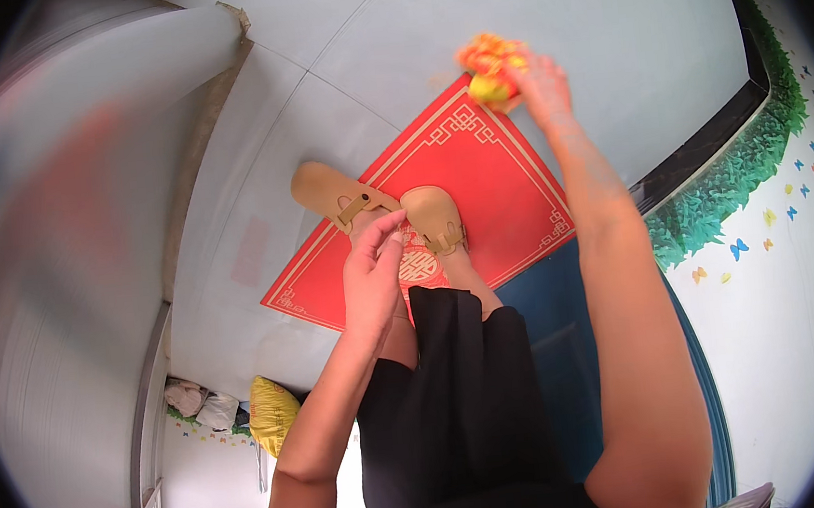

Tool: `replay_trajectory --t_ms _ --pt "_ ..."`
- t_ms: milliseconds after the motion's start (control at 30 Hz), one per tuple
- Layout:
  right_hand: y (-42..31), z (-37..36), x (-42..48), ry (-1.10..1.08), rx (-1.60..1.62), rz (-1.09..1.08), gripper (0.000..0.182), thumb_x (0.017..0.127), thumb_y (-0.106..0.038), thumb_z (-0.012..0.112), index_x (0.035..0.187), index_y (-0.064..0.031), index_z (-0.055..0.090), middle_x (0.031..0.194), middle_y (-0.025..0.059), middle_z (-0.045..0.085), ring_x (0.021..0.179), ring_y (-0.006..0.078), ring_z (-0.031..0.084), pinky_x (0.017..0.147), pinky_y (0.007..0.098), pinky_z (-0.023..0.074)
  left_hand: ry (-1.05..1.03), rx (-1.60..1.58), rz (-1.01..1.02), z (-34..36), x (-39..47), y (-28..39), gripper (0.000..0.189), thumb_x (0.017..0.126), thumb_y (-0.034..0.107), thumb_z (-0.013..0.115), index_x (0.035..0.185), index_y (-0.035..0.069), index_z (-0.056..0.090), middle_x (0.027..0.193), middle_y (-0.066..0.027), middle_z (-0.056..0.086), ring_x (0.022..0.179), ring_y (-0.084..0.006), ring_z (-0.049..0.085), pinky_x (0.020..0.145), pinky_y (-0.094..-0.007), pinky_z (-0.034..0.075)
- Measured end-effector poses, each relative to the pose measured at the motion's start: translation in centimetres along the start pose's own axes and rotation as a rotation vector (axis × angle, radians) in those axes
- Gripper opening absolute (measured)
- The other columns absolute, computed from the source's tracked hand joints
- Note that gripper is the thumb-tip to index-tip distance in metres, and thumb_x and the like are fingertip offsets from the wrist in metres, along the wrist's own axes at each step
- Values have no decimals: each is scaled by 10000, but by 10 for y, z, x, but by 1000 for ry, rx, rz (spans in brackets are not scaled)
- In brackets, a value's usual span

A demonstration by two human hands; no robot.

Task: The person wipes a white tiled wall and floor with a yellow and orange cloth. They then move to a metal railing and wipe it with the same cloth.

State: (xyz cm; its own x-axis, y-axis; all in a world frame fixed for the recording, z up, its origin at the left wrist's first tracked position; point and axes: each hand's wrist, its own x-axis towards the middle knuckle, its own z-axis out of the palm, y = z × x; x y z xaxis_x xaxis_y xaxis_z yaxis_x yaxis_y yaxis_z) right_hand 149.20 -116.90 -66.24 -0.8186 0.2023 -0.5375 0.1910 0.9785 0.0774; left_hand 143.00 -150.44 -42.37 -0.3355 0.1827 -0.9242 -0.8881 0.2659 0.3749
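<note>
My right hand (543, 86) grips a crumpled orange-and-yellow bundle (492, 65), over the far corner of a red mat (494, 174). Motion blurs the bundle, so I cannot tell whether it is cloth or something else. Pale gold borders and a round emblem decorate the mat. My left hand (372, 271) hangs above the near part of the mat, with nothing in its loosely bent fingers and a gap at the thumb. Below it are my feet in tan buckled clogs, the left clog (329, 192) partly off the mat and the right clog (434, 215) on it.
Large pale tiles (358, 26) cover the floor. A dark blue panel (550, 314) meets the mat's right side. Green grass decals (727, 182) and butterflies line the right wall. At left are a glossy pale panel (75, 283), a yellow bag (274, 414) and light bundles (217, 410).
</note>
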Motion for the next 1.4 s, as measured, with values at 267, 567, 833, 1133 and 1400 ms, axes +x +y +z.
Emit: replay_trajectory --t_ms 267,567,833,1133,1400 --pt "29 -87 -6 364 478 508 611 869 -102 624 1415 -372 566 1387 98 512 1201 379 526 990 446 501 -22 133 -97 -42 28 16 515 1029 246 540 1501 64 447 1513 -95 449 1334 -198 449 1109 -383 379" --pt "-258 -109 90 369 413 -409 523 923 -232 605 1435 -325 551 1546 14 407 1492 315 276 1180 509 307 249 -87 -73 -61 169 81 693 1062 394 492 1621 126 182 1669 -127 177 1482 -388 297 1168 -523 313" --pt "-184 -53 211 456 191 -818 580 902 -164 587 1450 -341 518 1626 -104 323 1483 199 335 1155 394 374 500 139 23 -48 197 25 550 990 172 543 1512 41 430 1530 -171 451 1382 -260 460 1099 -376 410" --pt "232 -97 243 273 260 638 503 922 -178 514 1420 -122 559 1307 158 599 1223 348 533 994 462 477 331 678 254 0 267 70 680 906 79 571 1558 107 380 1622 -250 279 1487 -428 300 1184 -477 330" --pt "-96 -190 265 682 680 -258 501 875 -77 607 1371 -38 546 1350 171 456 1133 362 595 878 456 546 316 1359 171 -36 317 133 887 814 -64 536 1598 282 307 1703 -163 29 1520 -499 150 1152 -558 360"
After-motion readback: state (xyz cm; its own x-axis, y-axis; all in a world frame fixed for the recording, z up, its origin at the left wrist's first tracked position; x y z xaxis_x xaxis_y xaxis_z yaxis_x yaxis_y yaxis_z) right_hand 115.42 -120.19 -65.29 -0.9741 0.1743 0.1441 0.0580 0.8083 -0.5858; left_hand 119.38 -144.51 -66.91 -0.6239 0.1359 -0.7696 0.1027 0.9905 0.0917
